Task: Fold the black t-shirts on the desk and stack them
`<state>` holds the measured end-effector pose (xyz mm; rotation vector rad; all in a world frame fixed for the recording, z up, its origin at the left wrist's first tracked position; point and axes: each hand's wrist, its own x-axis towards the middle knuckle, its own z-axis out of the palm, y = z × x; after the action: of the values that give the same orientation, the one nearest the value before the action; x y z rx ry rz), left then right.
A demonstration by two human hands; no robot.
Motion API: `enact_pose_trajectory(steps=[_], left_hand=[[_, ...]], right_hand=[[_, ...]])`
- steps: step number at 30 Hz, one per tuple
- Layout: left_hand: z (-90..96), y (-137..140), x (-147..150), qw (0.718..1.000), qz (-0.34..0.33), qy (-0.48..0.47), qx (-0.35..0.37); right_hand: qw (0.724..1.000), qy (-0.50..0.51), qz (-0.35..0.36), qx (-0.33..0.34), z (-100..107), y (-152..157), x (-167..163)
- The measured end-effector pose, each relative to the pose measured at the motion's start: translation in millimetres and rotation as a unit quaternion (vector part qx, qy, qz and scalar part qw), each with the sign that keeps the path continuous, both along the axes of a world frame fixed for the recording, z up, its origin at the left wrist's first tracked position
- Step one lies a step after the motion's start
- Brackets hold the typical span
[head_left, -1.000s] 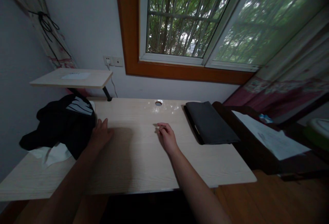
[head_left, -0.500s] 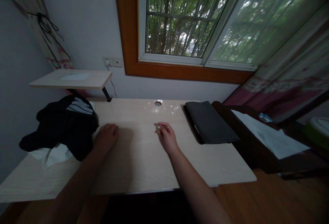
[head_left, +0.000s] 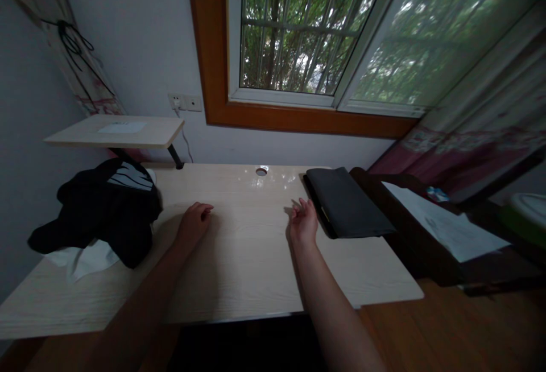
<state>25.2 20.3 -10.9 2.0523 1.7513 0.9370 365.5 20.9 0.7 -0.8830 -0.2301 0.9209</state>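
My left hand (head_left: 195, 225) rests on its side on the pale wooden desk (head_left: 251, 269), to the right of a black garment (head_left: 98, 207) with a white patterned patch. Its fingers are loosely bent, and nothing shows in them. My right hand (head_left: 304, 225) lies with the palm turned inward and up, its fingers half curled and apart, holding nothing. Just right of it is a dark grey folder (head_left: 347, 204), close to the fingers; I cannot tell whether they touch. White cloth (head_left: 85, 258) sticks out from under the garment.
A small raised shelf (head_left: 160, 133) with a paper sheet (head_left: 123, 127) stands at the back left. Near the back edge is a round cable hole (head_left: 261, 172). On the right, a dark brown surface (head_left: 426, 252) bears white paper (head_left: 443, 221). A barred window (head_left: 298, 36) is behind.
My right hand has moved right toward the folder and turned its palm more upward. My left hand has shifted right, away from the black garment.
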Motion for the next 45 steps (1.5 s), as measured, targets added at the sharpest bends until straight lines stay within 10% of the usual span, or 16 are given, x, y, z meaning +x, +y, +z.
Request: enact_pose_trajectory(steps=[26, 45], left_hand=[[-3.2, -8, -3, 1.000, 0.015, 0.015, 0.000], [-4.5, -8, -3, 0.999, -0.006, 0.029, 0.014]], right_hand=[[0.996, 0.080, -0.009, 0.042, 9, 2, 53], [0.999, -0.016, 0.007, -0.032, -3, -1, 21]])
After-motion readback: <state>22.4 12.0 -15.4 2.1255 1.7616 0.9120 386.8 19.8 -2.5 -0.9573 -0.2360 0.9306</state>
